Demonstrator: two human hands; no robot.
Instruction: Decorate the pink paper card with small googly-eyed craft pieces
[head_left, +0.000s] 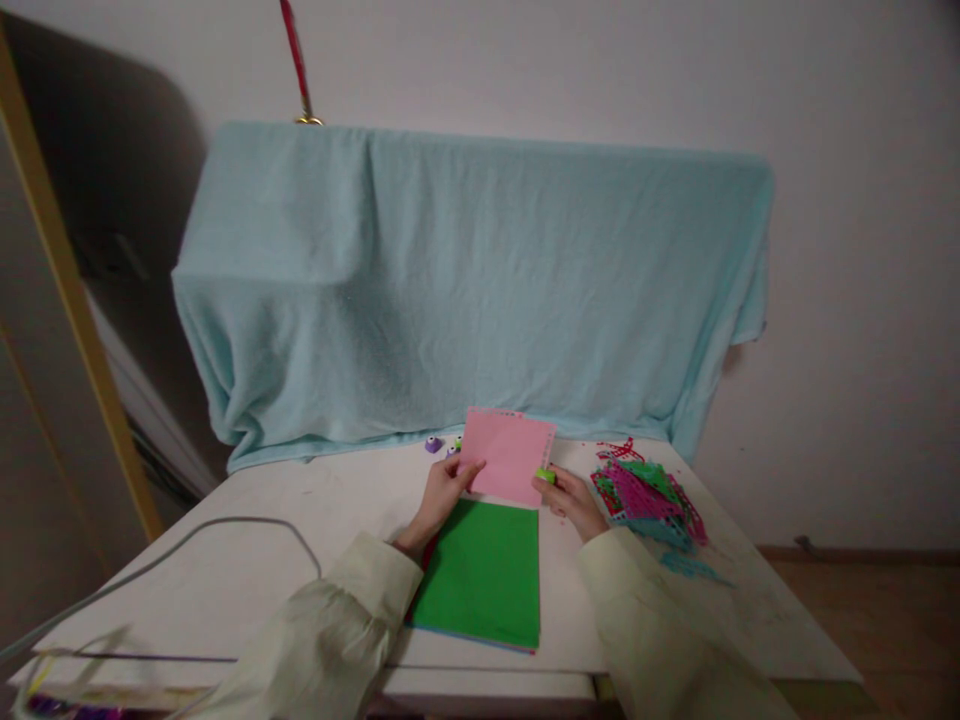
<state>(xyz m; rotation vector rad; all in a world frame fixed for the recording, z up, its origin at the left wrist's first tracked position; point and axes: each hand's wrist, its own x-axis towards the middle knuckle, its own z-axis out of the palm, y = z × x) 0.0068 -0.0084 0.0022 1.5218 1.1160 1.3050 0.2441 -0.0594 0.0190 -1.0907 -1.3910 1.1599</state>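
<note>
A pink sheet of paper (pixel 504 455) is held up over the table, with small holes punched along its top and right edges. My left hand (pixel 444 492) pinches its lower left side between thumb and fingers. At its lower right edge, my right hand (pixel 574 500) is closed around a small green craft punch (pixel 545 476), which sits against the paper. Below the hands lies a stack of coloured paper (pixel 487 575) with a green sheet on top. Behind the pink sheet, a purple punch (pixel 433 444) stands beside other small punches, partly hidden.
On the right side of the white table (pixel 247 580) lies a heap of punched paper scraps (pixel 652 500) in several colours. A light blue cloth (pixel 480 290) hangs along the back. A grey cable (pixel 225 520) curves across the left side.
</note>
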